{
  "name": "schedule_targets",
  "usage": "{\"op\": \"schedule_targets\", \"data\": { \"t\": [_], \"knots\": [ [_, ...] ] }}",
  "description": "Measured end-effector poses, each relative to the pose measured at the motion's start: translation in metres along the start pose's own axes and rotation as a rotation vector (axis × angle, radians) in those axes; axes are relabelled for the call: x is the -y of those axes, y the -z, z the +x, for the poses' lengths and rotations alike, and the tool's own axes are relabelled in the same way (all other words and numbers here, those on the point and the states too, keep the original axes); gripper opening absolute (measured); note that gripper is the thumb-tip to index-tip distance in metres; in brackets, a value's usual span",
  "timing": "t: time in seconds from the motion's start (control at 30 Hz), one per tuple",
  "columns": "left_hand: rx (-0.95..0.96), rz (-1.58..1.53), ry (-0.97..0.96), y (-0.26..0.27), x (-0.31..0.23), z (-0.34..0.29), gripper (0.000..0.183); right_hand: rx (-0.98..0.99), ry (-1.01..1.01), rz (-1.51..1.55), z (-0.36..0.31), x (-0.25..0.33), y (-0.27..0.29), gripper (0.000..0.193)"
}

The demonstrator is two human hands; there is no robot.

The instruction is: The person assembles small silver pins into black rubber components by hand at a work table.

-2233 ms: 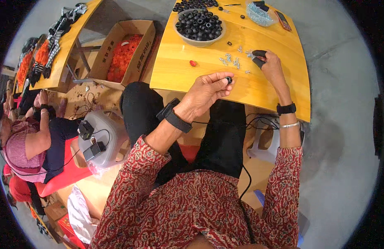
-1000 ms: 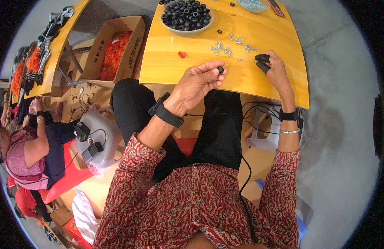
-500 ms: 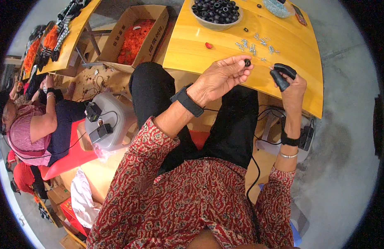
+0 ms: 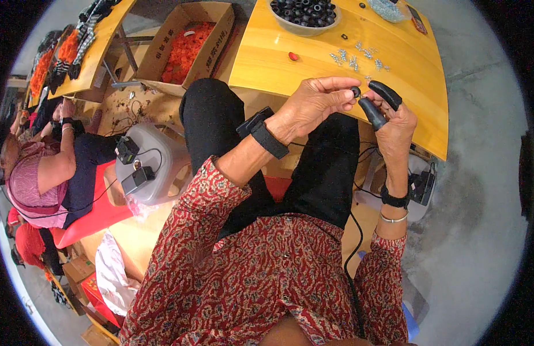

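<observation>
In my left hand [image 4: 316, 106], a small round black ring-like piece [image 4: 355, 91] is pinched between thumb and fingertips, above the near edge of the yellow table [image 4: 417, 109]. My right hand [image 4: 397, 121] wears black covers on its thumb and forefinger. Their tips are brought close together right beside the black piece; whatever is between them is too small to make out. Just beyond my hands, little silvery metal pieces [image 4: 353, 61] lie in loose clusters on the tabletop. A bowl [image 4: 306, 31] heaped with similar black pieces [image 4: 304, 10] stands farther back.
A red scrap [image 4: 293, 56] and a tub of pale small pieces [image 4: 388, 10] are on the table. Left of it sits a cardboard box [image 4: 151, 72] with orange-red material. A grey plastic stool [image 4: 169, 155] carries black adapters. Another person [image 4: 45, 173] sits at far left.
My right hand has moved left and my left hand slightly right, so the fingertips now meet at the black piece. The view has shifted slightly.
</observation>
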State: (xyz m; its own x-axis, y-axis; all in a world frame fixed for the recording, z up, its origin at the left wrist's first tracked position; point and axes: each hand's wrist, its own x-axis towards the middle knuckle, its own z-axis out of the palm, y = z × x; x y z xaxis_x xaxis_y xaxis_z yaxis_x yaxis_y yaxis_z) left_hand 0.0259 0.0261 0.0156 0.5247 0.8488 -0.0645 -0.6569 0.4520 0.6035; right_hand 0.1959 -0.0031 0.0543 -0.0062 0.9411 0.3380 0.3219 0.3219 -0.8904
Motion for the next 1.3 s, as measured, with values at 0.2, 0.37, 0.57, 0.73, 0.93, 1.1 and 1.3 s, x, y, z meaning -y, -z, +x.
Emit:
{"op": "schedule_targets", "data": {
  "t": [0.2,0.37,0.57,0.73,0.93,1.1,1.3],
  "knots": [
    [-0.002,0.028,0.036,-0.001,0.004,-0.003,0.026,0.036,0.064,-0.274,-0.001,0.012,0.006,0.029],
    [0.02,0.01,0.114,-0.005,0.005,-0.008,0.027,0.122,0.072,-0.41,0.001,0.022,0.016,0.026],
    [0.138,-0.006,0.248,-0.005,0.002,-0.007,0.027,0.254,-0.178,0.048,0.004,0.013,0.032,0.027],
    [0.137,-0.104,0.27,-0.004,0.005,-0.005,0.029,0.295,-0.245,0.02,0.006,0.003,0.032,0.027],
    [0.114,-0.27,0.234,0.009,0.007,-0.003,0.025,0.304,-0.241,0.098,0.02,0.007,0.016,0.024],
    [0.085,-0.388,0.273,0.009,0.0,0.001,0.029,0.289,-0.258,-0.131,0.071,-0.014,0.023,0.02],
    [0.079,-0.395,0.226,0.013,-0.006,0.001,0.032,0.208,0.192,-0.542,0.136,-0.054,0.003,0.021]
  ]
}}
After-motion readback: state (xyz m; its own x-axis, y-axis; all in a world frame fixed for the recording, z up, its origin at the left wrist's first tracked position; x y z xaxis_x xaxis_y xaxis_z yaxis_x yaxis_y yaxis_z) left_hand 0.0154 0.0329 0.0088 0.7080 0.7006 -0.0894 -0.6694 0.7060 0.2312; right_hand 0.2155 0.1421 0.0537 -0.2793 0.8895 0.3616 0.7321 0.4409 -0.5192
